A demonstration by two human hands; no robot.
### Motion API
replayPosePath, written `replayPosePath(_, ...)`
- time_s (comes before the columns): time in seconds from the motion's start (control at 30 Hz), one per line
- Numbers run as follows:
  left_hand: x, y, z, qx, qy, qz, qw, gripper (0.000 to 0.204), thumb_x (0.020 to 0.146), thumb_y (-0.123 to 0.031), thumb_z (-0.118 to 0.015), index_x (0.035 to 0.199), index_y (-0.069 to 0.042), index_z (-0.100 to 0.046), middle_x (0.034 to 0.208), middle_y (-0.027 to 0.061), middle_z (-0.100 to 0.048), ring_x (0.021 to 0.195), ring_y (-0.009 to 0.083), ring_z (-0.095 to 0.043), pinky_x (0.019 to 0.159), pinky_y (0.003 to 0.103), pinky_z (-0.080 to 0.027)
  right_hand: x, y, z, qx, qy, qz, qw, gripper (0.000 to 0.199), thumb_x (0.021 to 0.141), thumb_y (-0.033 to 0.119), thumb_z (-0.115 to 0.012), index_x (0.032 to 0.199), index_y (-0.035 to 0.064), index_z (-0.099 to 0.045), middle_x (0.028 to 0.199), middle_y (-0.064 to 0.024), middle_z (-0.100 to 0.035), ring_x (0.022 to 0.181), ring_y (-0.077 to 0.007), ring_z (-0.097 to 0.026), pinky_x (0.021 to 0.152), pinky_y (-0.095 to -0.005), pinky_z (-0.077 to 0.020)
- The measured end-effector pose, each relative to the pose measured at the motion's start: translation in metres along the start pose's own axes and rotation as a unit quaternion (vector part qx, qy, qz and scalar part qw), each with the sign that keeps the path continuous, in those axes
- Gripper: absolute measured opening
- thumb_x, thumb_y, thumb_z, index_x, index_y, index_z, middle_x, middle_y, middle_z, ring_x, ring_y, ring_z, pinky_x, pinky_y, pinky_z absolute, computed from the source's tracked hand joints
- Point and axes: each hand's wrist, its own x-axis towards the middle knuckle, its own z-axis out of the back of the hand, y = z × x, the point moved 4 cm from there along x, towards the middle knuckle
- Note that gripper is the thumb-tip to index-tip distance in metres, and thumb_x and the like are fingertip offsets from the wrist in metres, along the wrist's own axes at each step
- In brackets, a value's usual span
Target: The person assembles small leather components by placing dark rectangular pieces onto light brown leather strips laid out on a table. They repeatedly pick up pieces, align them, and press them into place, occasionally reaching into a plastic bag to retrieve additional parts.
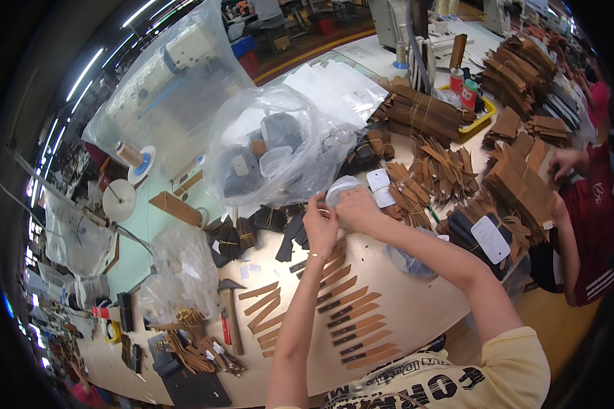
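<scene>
My left hand [320,223] and my right hand [359,208] meet over the far middle of the table. Between them is a small, whitish, rounded thing [342,185], perhaps a thin plastic bag; its exact kind is unclear. My left fingers pinch at its near left side, while my right fingers curl down over it and partly hide it. Nearer to me, a column of brown leather strips [361,330] with dark patches at one end lies fanned out. Plain brown strips [262,303] lie left of my left forearm.
A big clear plastic bag [273,153] of dark pieces stands beyond my hands. Tied brown leather bundles [416,112] crowd the right. A hammer [230,320] and a red-handled tool [226,327] lie at left, near black pieces [184,375]. Another person's arm [567,232] reaches in at right.
</scene>
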Motion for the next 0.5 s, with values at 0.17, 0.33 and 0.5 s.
replayPosePath(0.17,-0.002,0.008,0.018,-0.02,-0.028,-0.003,0.999,0.032,0.082,-0.004,-0.065,0.113,0.0,-0.058,0.082,0.0116,-0.064,0.069,0.0206,-0.063,0.065,0.033,-0.051,0.021,0.007,-0.013,0.043,0.0,0.007,0.999,0.014,0.075,0.017,-0.066,0.08,0.0058,-0.072,0.087,-0.0154,-0.068,0.085,-0.0281,-0.069,0.073,-0.0383,-0.0511)
replayPosePath(0.33,-0.01,0.016,0.012,0.093,0.109,-0.076,0.987,0.043,0.084,-0.006,-0.062,0.125,0.002,-0.052,0.1,0.0209,-0.063,0.085,0.0329,-0.062,0.078,0.041,-0.049,0.01,-0.001,-0.003,0.134,-0.005,0.033,0.99,0.015,0.074,0.011,-0.066,0.086,0.0033,-0.071,0.088,-0.0155,-0.067,0.087,-0.0326,-0.068,0.075,-0.038,-0.0536)
replayPosePath(0.5,-0.016,0.002,0.025,0.079,0.05,-0.07,0.993,0.051,0.083,-0.002,-0.061,0.132,0.002,-0.048,0.115,0.0224,-0.059,0.092,0.0326,-0.059,0.084,0.04,-0.047,-0.023,-0.036,0.054,0.253,-0.061,0.015,0.965,0.022,0.077,0.004,-0.063,0.098,0.0049,-0.069,0.092,-0.0116,-0.066,0.091,-0.0306,-0.064,0.077,-0.0375,-0.0512)
